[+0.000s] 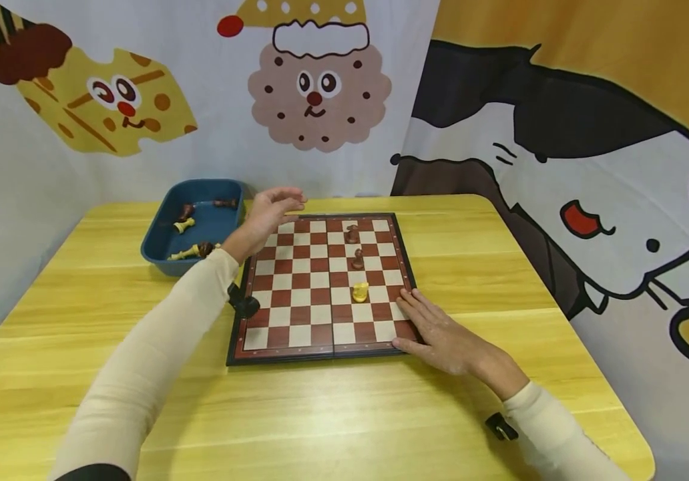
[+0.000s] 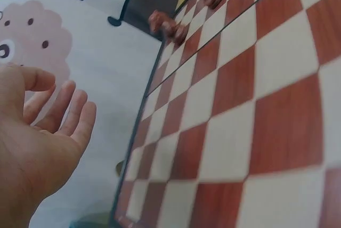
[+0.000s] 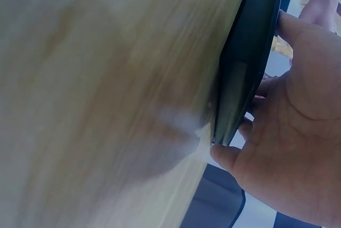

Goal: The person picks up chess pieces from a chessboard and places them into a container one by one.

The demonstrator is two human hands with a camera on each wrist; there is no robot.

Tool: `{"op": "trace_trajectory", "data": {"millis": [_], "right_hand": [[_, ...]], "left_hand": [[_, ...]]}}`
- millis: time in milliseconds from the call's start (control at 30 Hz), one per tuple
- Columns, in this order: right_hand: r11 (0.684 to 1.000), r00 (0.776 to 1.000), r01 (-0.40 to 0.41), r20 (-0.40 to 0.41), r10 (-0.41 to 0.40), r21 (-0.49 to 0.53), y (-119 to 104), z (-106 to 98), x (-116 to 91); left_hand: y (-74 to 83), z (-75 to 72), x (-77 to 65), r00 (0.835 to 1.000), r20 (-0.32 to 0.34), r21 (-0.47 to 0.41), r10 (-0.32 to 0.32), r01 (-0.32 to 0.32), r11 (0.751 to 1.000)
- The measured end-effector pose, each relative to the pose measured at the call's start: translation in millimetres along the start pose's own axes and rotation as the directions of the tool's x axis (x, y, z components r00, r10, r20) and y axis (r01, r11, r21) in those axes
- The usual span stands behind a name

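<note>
Fingers of my left hand (image 1: pixel 269 210) hang relaxed, empty, above the chessboard (image 1: pixel 320 284) near the tray (image 1: pixel 167 250); my right hand (image 1: pixel 440 331) lies flat, steadying the board's corner. Advise keeping that pressure even.

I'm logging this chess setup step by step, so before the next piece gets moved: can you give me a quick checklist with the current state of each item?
1. Left hand free to pick: ok, open above the board's far left corner, holding nothing.
2. Board steadied: ok, right hand rests flat on its near right corner.
3. Pieces on board upright: ok, two brown pieces and a yellow piece stand in one file.
4. Spare pieces reachable: ok, several lie in the blue tray left of the board.
5. Which kinds of pieces are in the tray: cannot tell, too small.
</note>
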State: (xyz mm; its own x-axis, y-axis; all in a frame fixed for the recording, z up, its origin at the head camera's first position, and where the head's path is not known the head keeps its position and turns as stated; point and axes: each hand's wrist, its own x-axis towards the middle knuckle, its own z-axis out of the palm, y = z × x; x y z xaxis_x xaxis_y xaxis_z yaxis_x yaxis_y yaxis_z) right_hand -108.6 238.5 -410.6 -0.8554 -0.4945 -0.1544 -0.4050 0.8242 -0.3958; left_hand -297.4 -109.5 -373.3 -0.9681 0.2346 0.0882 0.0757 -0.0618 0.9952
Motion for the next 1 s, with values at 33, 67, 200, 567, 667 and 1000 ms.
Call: {"op": "trace_trajectory", "data": {"millis": [33, 67, 200, 567, 667, 1000], "right_hand": [[1.000, 1.000, 0.002, 0.000, -0.002, -0.002, 0, 0, 0], [1.000, 1.000, 0.005, 0.001, -0.005, -0.002, 0, -1, 1], [1.000, 1.000, 0.013, 0.004, -0.013, 0.000, -1, -1, 2], [1.000, 1.000, 0.012, -0.002, -0.012, 0.025, -1, 1, -1], [1.000, 1.000, 0.004, 0.010, -0.004, 0.024, -2, 3, -2], [0.999, 1.000, 0.001, -0.005, -0.001, 0.032, -4, 1, -1]], "left_hand": [[-1.9, 3.7, 0.6, 1.000, 0.005, 0.005, -0.009, 0.009, 1.000], [-4.0, 7.6, 1.1, 1.000, 0.010, 0.006, -0.021, 0.021, 1.000], [-11.9, 23.3, 5.0, 0.996, 0.054, 0.030, -0.078, 0.076, 0.997], [-28.2, 58.7, 16.6, 0.964, 0.174, 0.177, -0.199, 0.169, 0.970], [-31.9, 66.0, 17.2, 0.955, 0.193, 0.194, -0.225, 0.188, 0.963], [-34.9, 76.1, 17.9, 0.966, 0.188, 0.367, -0.178, 0.099, 0.925]]}}
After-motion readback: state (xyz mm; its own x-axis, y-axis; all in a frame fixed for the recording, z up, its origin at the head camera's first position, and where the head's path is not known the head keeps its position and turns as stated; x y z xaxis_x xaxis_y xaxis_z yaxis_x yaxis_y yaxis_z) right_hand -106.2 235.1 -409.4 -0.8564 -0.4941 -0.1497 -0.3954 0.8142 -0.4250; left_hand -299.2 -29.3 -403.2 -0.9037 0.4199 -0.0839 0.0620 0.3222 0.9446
